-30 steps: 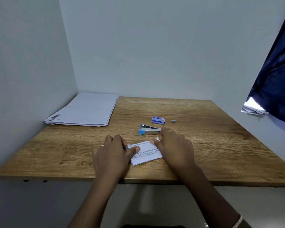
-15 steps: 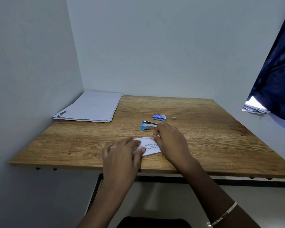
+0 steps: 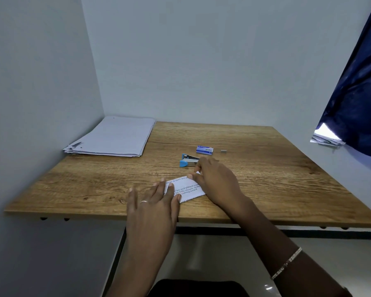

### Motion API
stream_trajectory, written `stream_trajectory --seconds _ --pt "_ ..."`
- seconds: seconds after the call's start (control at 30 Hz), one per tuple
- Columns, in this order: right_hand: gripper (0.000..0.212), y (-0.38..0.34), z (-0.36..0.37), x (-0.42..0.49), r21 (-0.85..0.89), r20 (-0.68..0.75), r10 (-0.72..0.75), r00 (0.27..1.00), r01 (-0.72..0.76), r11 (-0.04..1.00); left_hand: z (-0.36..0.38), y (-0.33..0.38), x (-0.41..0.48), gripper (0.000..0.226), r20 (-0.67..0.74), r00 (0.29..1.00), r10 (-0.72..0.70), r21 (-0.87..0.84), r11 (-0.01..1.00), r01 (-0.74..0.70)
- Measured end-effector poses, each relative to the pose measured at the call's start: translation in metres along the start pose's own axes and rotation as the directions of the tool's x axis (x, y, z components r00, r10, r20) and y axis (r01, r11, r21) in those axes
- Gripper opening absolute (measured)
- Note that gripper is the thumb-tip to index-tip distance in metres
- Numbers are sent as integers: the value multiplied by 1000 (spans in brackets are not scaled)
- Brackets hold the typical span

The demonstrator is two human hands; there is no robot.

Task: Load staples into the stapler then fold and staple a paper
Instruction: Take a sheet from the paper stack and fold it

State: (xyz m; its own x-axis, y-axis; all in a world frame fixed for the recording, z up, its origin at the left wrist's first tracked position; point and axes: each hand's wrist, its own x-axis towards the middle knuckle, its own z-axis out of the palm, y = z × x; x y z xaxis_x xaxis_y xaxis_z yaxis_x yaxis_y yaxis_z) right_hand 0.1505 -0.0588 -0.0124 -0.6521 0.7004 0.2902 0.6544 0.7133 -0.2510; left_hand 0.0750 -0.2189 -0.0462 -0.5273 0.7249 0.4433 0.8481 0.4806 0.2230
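A small folded paper [image 3: 185,189] with printed text lies near the front edge of the wooden table [image 3: 266,172]. My left hand [image 3: 154,202] rests flat on its left part, fingers spread. My right hand [image 3: 214,181] presses on its right end, with the thumb and forefinger at the paper's far corner. Just beyond my right hand lies the blue and silver stapler [image 3: 188,160]. Behind it sits a small blue staple box [image 3: 204,150], and a short strip of staples [image 3: 223,151] lies to the box's right.
A stack of white sheets [image 3: 114,138] lies at the table's back left corner against the wall. A dark blue curtain [image 3: 356,99] hangs at the right, with more papers [image 3: 326,138] on a ledge below it.
The view has pulled back and up. My left hand slid back toward me, its fingers now flat over the paper's left part. My right hand stays on the right end.
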Motion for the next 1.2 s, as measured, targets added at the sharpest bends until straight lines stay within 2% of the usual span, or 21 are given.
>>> stream_trajectory --seconds 0.1,0.17,0.23,0.37,0.47,0.7,0.9,1.2 --pt "35 -7 -7 -9 -55 -85 -7 996 2 999 -5 -2 -2 47 38 999 -21 37 999 20" --pt "21 -14 -11 -20 -103 -202 -96 975 77 992 -8 0 -1 48 66 997 -46 74 996 41" --pt "10 -23 -11 -37 -14 -238 -182 954 184 983 -9 2 0 49 103 992 -75 95 993 65" --pt "23 -33 1 -80 114 -218 -324 921 353 928 -10 2 -1 53 115 990 -78 112 992 65" --pt "40 -27 -2 -87 188 -173 -313 934 343 920 -12 1 -3 56 135 988 -78 80 994 68" --pt "47 -11 -4 -87 235 -149 -274 950 304 923 -13 0 -2 54 134 986 -101 53 994 94" --pt "42 -12 -8 -88 212 -168 -248 954 281 936 -17 0 -3 62 169 980 -105 61 994 96" --pt "30 -21 -10 -87 109 -247 -156 956 187 976 -20 -5 -1 48 179 973 -149 -11 988 153"
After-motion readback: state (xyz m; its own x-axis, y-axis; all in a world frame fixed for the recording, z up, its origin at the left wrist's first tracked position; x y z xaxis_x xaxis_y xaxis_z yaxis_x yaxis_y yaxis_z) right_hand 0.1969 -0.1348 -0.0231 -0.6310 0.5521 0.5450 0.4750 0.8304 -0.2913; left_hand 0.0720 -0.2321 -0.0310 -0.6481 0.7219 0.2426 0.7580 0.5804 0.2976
